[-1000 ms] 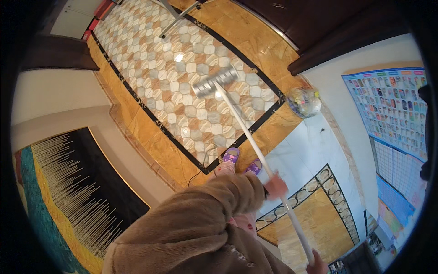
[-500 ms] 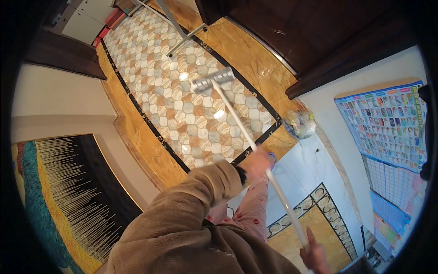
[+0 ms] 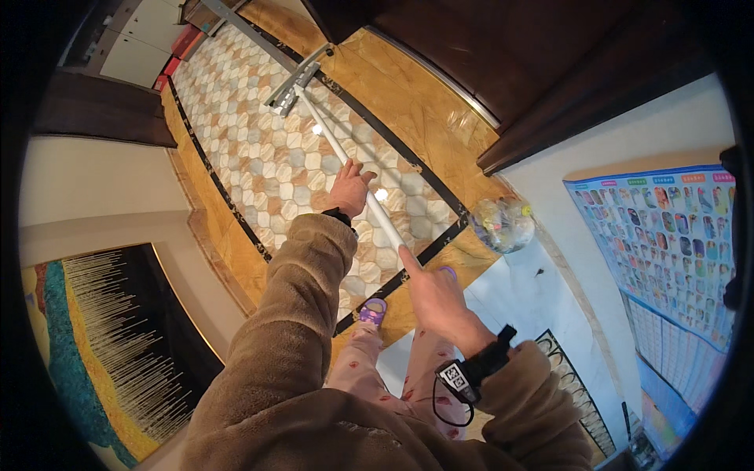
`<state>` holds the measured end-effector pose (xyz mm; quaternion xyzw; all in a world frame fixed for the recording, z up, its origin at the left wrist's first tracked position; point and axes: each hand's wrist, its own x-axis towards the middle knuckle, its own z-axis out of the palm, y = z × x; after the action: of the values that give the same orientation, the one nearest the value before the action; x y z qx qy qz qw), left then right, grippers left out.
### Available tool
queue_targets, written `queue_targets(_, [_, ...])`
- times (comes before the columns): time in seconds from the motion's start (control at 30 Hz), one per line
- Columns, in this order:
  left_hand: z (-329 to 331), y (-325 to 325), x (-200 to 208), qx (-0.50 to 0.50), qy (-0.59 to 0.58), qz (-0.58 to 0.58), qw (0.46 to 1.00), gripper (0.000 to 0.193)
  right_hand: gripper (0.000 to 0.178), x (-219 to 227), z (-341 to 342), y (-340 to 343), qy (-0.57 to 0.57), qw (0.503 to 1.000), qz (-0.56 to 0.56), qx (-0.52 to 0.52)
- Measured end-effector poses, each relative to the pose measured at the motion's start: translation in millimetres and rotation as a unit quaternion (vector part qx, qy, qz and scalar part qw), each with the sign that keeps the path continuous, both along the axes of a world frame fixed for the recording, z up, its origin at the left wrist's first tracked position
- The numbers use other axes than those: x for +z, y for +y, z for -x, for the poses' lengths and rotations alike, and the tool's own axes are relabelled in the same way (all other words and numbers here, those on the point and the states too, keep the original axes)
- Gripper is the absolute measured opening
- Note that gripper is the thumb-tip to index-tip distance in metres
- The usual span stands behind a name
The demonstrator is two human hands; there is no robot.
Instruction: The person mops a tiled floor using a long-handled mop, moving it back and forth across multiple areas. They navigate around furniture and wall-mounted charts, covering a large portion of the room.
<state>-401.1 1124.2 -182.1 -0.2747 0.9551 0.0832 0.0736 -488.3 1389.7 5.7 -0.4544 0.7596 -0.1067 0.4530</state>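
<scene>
L hand [image 3: 350,191] gripped mop [image 3: 385,222] ahead, R hand [image 3: 437,302] gripped behind; apparent mid-stroke on floor [image 3: 259,180], next move prob. req'd clearing stand [image 3: 259,39] at mop's far end.

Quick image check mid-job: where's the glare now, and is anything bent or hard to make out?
Head view: bright glare spots on the patterned tile floor, close to the white pole; head view: fisheye bends the wall chart, corners go black; head view: the grey mop head is hard to separate from the similarly grey stand.
</scene>
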Motion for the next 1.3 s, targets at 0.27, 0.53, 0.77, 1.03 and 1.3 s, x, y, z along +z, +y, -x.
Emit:
queue_targets(0.27, [63.4, 246.4, -35.8, -0.109, -0.063, -0.172, 0.977, 0.020, 0.067, 38.3, 31.2, 260.0, -0.019, 0.976, -0.153, -0.154])
queue_targets(0.53, [52.7, 393.0, 107.9, -0.358, 0.025, -0.293, 0.886, 0.014, 0.061, 156.3, -5.9, 380.9, 0.006, 0.939, -0.275, -0.206])
queue_targets(0.77, [142.3, 158.2, 27.4, -0.218, 0.134, -0.105, 0.961, 0.021, 0.076, 105.7, 103.4, 173.2, -0.045, 0.984, -0.105, -0.135])
queue_targets(1.03, [174.2, -25.9, -1.9, -0.125, 0.078, -0.019, 0.989, 0.054, 0.074, 20.4, 129.7, 11.3, -0.027, 0.995, -0.004, -0.096])
queue_targets(1.3, [176.3, 106.4, -35.1, -0.254, 0.024, -0.083, 0.963, 0.029, 0.070, 15.2, 95.1, 150.8, 0.036, 0.981, -0.136, -0.132])
